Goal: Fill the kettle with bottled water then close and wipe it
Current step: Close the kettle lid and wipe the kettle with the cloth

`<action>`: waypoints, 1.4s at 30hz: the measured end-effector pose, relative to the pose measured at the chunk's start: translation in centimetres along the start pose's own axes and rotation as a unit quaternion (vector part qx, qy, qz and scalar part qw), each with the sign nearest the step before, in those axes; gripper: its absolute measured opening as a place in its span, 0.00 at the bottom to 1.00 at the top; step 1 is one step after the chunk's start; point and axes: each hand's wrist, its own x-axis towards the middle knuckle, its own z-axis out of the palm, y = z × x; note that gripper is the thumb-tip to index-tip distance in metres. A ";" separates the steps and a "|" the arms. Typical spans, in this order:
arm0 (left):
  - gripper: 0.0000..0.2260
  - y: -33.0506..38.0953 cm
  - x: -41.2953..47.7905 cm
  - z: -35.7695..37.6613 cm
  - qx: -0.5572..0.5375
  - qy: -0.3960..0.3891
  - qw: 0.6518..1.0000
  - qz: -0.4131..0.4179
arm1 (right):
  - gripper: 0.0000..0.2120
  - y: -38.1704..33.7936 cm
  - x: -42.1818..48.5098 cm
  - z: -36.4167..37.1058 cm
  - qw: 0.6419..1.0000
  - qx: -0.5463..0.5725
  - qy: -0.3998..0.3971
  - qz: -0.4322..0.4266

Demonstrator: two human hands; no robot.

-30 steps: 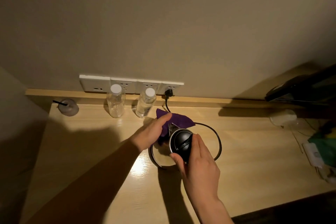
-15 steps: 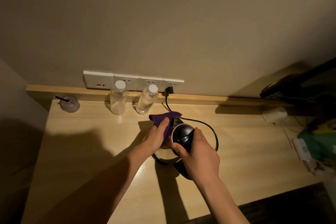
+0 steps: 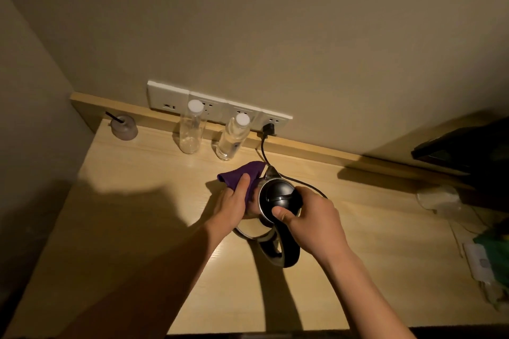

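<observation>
A pale wooden desk (image 3: 137,228) runs along the wall, with a raised wooden strip at its back edge. Two clear bottles with white caps (image 3: 190,129) (image 3: 232,137) stand upright near that strip, just beside each other. A small frosted cup with a dark straw (image 3: 124,127) sits at the far left corner. The steel kettle (image 3: 275,201) stands mid-desk, its black cord (image 3: 264,151) trailing across the top.

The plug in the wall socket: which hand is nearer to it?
Left. The left hand, pressing the cloth on the kettle, lies just below the plug; the right hand sits lower, at the lid.
</observation>
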 end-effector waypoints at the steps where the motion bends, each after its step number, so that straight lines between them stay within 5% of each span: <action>1: 0.21 -0.1 -0.4 0.3 -0.012 0.007 1.000 0.002 | 0.22 0.2 0.2 0.0 1.000 -0.007 -0.003 -0.004; 8: 0.20 -0.6 -4.9 3.1 -0.067 0.068 0.993 0.069 | 0.22 1.0 1.2 -0.6 0.998 -0.047 -0.008 -0.043; 14: 0.22 -3.1 -4.4 3.9 -0.094 0.153 0.984 0.021 | 0.24 1.3 1.5 -0.9 0.996 -0.053 -0.001 -0.069; 21: 0.21 -2.8 -5.1 5.5 -0.175 0.161 0.971 0.028 | 0.24 1.6 1.6 -1.0 0.994 -0.050 -0.006 -0.096; 27: 0.44 -3.5 -7.2 8.7 -0.173 0.184 0.965 0.071 | 0.26 2.0 1.6 -1.1 0.990 -0.051 -0.001 -0.131; 37: 0.18 -5.7 -8.1 10.2 -0.259 0.180 0.949 0.004 | 0.25 2.6 1.5 -0.8 0.987 -0.042 0.011 -0.153; 42: 0.21 -6.9 -7.7 7.9 -0.276 0.149 0.949 -0.009 | 0.24 2.8 1.2 -0.5 0.992 -0.044 0.006 -0.120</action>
